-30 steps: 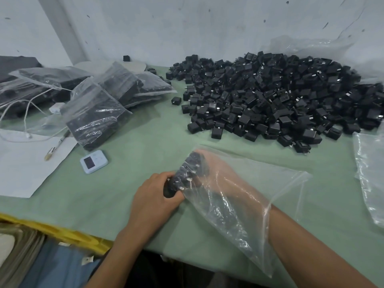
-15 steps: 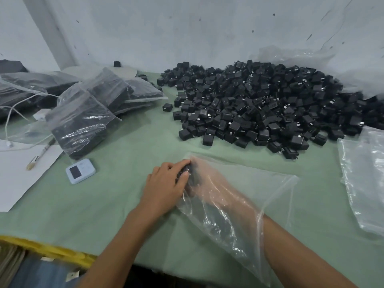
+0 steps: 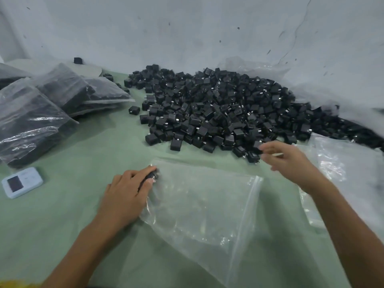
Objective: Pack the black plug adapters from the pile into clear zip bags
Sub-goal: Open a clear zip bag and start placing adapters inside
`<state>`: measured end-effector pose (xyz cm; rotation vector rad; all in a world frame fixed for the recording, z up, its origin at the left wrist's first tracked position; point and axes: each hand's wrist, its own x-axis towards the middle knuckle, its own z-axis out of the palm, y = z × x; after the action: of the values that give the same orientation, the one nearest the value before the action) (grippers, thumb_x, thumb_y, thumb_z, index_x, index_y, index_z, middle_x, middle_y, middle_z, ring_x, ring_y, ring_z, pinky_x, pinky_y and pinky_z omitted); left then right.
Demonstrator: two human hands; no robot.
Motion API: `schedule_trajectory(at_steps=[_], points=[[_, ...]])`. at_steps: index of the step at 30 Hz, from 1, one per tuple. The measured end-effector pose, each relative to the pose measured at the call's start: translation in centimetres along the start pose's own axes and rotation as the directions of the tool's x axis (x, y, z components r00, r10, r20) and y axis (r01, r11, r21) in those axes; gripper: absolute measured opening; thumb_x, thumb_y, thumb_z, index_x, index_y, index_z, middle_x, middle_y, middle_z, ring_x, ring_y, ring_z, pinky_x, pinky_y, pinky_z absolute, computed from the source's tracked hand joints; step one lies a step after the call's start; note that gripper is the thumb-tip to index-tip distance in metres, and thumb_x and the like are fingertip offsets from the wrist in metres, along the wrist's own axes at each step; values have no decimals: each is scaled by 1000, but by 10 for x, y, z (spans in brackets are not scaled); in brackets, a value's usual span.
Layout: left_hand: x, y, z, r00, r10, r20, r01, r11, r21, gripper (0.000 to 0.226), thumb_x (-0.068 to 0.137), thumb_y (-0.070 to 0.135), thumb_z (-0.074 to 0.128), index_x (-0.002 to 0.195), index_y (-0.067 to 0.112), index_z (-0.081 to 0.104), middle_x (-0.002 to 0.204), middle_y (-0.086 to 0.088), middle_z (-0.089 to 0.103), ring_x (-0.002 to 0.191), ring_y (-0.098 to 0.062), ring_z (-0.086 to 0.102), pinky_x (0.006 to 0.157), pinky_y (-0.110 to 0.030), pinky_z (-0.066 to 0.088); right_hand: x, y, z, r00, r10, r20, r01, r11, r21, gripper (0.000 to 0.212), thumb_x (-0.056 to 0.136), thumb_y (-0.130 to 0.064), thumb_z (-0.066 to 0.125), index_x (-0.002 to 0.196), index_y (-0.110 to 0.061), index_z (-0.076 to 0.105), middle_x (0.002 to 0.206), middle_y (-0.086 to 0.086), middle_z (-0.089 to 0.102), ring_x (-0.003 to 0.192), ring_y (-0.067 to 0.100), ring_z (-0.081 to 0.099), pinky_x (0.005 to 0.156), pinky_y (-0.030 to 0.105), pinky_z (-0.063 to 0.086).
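While the left hand (image 3: 126, 192) sat centre-left in the frame, its fingers were curled down over a small clump of adapters (image 3: 152, 176) at the upper-left corner of the clear zip bag (image 3: 203, 208); it looked to be pinning them through the film, though I couldn't tell if they were fully inside; bag lay flat on the green table cover (image 3: 87, 150), zip strip (image 3: 250, 196) along its right edge. Right hand (image 3: 288, 161) was centre-right, at the near edge of the pile (image 3: 218, 109); fingers apart and loosely bent, motion-blurred, nothing visibly in them; fingertips just beside a loose adapter (image 3: 254, 156). Filled bags (image 3: 41, 113) at upper left; stack of empty bags (image 3: 342, 169) at the right edge; small white device (image 3: 21, 181) at far left.

Handling, my read: each adapter is a small rigid plastic cube, light alone, smooth-faced, so a handful would tend to slip; take several at once by the flat body sides; keep the prongs off the film, since metal pins could snag or pierce it. Bag film is thin, limp and slick; hold it at the zip rim or a corner, not mid-panel. Filled bags look dense; probably heavy enough to need support from below.
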<state>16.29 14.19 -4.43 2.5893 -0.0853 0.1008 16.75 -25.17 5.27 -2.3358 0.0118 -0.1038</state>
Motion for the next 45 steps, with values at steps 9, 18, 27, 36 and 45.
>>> schedule_trajectory(at_steps=[9, 18, 27, 36, 45], points=[[-2, 3, -2, 1000, -2, -7, 2, 1000, -12, 42, 103, 42, 37, 144, 51, 42, 129, 8, 54, 120, -20, 45, 110, -40, 31, 71, 69, 53, 978, 112, -174, -178, 884, -432, 23, 90, -25, 67, 102, -30, 48, 101, 4, 46, 71, 11, 47, 59, 25, 36], [-2, 4, -2, 1000, -10, -3, 10, 1000, -22, 42, 103, 42, 36, 144, 52, 41, 129, 7, 53, 116, -22, 44, 108, -39, 32, 22, 54, 30, 977, 213, 22, -191, 914, -359, 31, 90, -33, 71, 103, -21, 46, 105, 7, 58, 88, 25, 60, 78, 39, 51], [0, 3, 0, 1000, 3, 4, -3, 1000, 0, 42, 103, 43, 35, 145, 49, 41, 131, 5, 54, 122, -23, 45, 110, -41, 31, -201, -37, 16, 935, 136, 327, -346, 548, 761, 82, 46, -37, 100, 116, -7, 69, 89, 27, 65, 62, 35, 63, 55, 39, 55], [-2, 4, -2, 1000, 10, 9, -10, 1000, -2, 42, 104, 43, 33, 145, 48, 41, 133, 5, 52, 119, -24, 44, 109, -39, 31, -136, -109, 91, 875, 164, 456, -473, 83, 877, 38, 81, -5, 64, 118, -10, 72, 111, 27, 66, 105, 37, 69, 78, 38, 61], [-1, 1, 0, 999, 35, -12, -35, 999, -2, 41, 103, 45, 33, 143, 50, 41, 132, 9, 54, 120, -21, 44, 107, -39, 32, -81, -107, 121, 811, 327, 485, -543, 113, 832, 25, 100, -4, 50, 116, -1, 69, 123, 24, 52, 90, 28, 63, 73, 36, 62]])
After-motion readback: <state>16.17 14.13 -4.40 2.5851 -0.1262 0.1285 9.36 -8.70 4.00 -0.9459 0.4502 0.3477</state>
